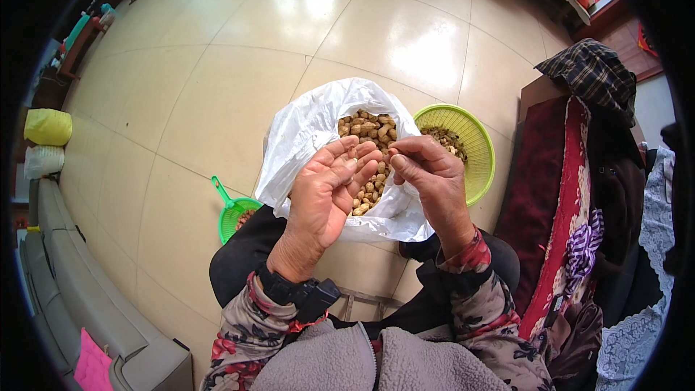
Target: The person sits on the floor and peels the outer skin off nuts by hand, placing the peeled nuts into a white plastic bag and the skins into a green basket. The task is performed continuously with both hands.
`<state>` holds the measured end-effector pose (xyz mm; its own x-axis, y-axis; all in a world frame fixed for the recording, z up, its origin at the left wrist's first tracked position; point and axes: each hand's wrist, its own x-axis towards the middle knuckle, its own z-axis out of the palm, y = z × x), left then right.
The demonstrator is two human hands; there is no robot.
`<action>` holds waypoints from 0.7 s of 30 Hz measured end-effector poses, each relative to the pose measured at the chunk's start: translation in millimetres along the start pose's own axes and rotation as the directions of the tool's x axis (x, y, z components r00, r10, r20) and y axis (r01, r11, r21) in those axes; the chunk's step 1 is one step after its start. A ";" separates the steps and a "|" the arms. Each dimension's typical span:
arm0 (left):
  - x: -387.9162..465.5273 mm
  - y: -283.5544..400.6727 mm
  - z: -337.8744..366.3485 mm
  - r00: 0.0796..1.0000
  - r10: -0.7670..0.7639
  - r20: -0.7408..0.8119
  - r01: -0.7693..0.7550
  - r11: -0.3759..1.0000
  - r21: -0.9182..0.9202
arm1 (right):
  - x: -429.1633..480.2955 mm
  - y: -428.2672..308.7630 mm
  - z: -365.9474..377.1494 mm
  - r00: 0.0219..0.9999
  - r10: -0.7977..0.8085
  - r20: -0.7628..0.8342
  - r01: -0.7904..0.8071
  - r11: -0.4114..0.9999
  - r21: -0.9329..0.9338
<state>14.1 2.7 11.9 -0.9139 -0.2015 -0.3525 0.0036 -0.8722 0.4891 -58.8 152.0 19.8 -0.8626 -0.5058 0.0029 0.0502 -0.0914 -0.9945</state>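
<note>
A white plastic bag (304, 130) of unshelled peanuts (372, 187) stands before me between my knees. Over its left part my left hand (328, 190) is turned palm up with curled fingers; a small pale bit lies at its fingers. Above the right side of the bag, my right hand (431, 174) pinches a small reddish piece, likely a peanut kernel, between thumb and forefinger. Behind that hand, a yellow-green plastic basket (480, 152) holds empty shells (448, 138). At the left, a green handled strainer (228, 212) contains shelled peanuts (245, 219), partly hidden by my knee.
A grey sofa (98, 277) with a pink cushion (92, 364) runs along the left. On the right stands furniture covered in dark red cloth (535, 195), with a plaid cloth (594, 73) and other fabrics on it. Glossy tiles (217, 92) cover the floor.
</note>
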 end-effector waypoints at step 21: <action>-5.5 1.9 -2.4 0.966 -0.158 0.206 0.190 0.970 -0.151 | 1.6 -2.0 -4.5 0.995 0.093 -0.044 -0.080 0.968 0.238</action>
<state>20.1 1.1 12.8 -0.9667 0.0345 -0.2536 -0.1093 -0.9517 0.2870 -62.6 155.2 21.3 -0.8755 -0.4741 -0.0940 0.2374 -0.2523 -0.9381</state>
